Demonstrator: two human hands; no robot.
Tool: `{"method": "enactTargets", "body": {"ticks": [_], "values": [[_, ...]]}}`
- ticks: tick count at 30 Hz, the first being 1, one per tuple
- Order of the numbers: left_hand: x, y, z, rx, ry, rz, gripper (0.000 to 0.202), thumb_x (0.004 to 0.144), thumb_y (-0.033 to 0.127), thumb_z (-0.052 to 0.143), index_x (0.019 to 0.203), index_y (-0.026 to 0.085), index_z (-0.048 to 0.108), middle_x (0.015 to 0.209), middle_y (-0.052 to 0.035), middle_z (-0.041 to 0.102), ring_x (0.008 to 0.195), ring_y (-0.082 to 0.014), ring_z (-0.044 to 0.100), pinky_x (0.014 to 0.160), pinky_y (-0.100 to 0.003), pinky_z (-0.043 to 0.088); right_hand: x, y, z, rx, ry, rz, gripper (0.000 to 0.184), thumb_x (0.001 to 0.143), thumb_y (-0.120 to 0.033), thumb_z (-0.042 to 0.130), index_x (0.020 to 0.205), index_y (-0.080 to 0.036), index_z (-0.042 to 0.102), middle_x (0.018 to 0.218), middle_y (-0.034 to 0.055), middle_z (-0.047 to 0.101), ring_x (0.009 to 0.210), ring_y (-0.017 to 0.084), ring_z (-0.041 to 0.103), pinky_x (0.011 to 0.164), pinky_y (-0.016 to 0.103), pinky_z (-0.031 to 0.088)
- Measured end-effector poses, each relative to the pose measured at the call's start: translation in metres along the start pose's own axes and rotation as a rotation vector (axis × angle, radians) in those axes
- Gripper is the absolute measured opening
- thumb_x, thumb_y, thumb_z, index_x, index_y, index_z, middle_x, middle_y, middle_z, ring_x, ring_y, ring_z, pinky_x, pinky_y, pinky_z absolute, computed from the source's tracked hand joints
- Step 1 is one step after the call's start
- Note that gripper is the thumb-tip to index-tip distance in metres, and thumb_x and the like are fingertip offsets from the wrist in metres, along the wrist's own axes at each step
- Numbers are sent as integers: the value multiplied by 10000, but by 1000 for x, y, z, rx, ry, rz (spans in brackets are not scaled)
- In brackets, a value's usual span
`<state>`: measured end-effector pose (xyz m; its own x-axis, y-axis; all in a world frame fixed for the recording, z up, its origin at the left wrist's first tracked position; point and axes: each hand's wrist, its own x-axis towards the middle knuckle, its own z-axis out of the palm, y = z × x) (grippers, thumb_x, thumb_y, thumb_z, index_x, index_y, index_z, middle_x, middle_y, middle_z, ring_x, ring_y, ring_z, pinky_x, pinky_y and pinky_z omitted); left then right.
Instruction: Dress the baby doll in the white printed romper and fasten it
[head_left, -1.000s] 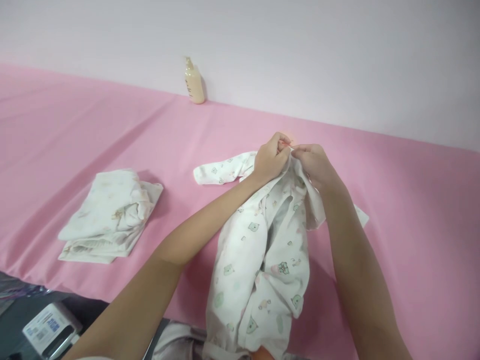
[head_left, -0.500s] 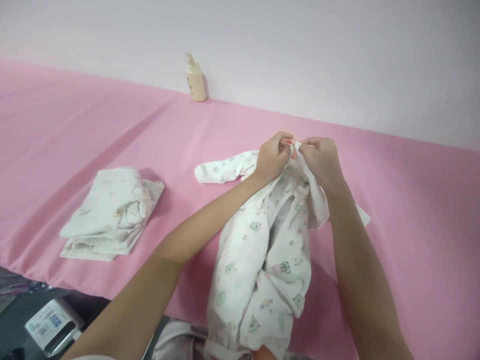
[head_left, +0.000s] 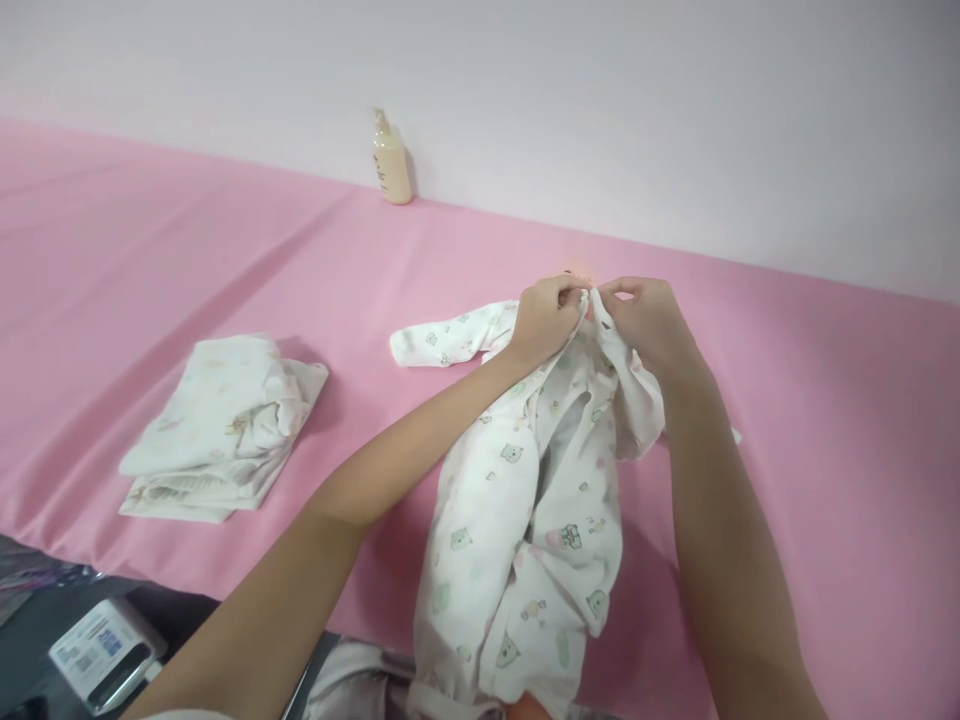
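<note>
A white baby garment [head_left: 525, 500] printed with small animals lies lengthwise on the pink-covered surface [head_left: 825, 420], its lower end hanging over the near edge. My left hand [head_left: 544, 320] and my right hand [head_left: 645, 320] meet at the garment's top edge. Each pinches the cloth there, fingers closed, thumbs nearly touching. One sleeve [head_left: 442, 340] sticks out to the left, flat on the pink cover. The other sleeve is mostly hidden behind my right forearm.
A folded pile of pale clothes [head_left: 221, 425] lies to the left. A cream pump bottle [head_left: 391, 160] stands at the back against the white wall. Below the near edge at bottom left sits a small white device with a label [head_left: 101, 650].
My hands stayed at the garment's top edge and drew slightly closer together, shifting a little down. The cloth beneath bunched slightly. Nothing else moved.
</note>
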<state>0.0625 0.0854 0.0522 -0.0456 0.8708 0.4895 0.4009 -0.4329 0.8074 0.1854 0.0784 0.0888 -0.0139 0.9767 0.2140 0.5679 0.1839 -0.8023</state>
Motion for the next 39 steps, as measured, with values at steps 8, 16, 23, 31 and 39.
{"method": "enactTargets", "body": {"ticks": [8,16,23,31,39], "values": [[0,-4,-1,6,-14,-6,201,801,112,501,808,172,693,889,-39,718,801,-145,639,762,-250,469,0,8,7,-56,96,-39,149,667,-278,604,737,-166,673,581,17,619,572,160,575,600,304,469],[1,-2,-3,39,-51,-32,185,849,217,517,757,174,672,790,-26,703,781,-163,632,736,-270,463,-4,6,19,355,16,139,84,600,-189,695,629,-160,622,598,25,638,595,156,615,593,280,511],[5,-13,-1,-70,-55,-67,201,803,120,491,865,195,667,930,-11,709,882,-155,640,818,-280,471,-4,7,21,341,8,143,40,600,-164,657,621,-163,622,606,14,618,593,141,580,573,257,479],[0,-18,4,-15,-14,32,233,829,125,459,1001,216,587,954,-14,683,874,-153,624,793,-259,452,10,25,35,84,113,7,127,683,-245,519,666,-170,621,628,-10,593,650,139,560,677,263,445],[-8,-22,2,-84,-108,113,385,828,147,511,1201,201,434,879,-33,662,767,-130,618,736,-235,456,-1,36,42,196,228,68,183,741,-268,533,836,-131,607,731,29,637,653,128,578,670,239,447]]}}
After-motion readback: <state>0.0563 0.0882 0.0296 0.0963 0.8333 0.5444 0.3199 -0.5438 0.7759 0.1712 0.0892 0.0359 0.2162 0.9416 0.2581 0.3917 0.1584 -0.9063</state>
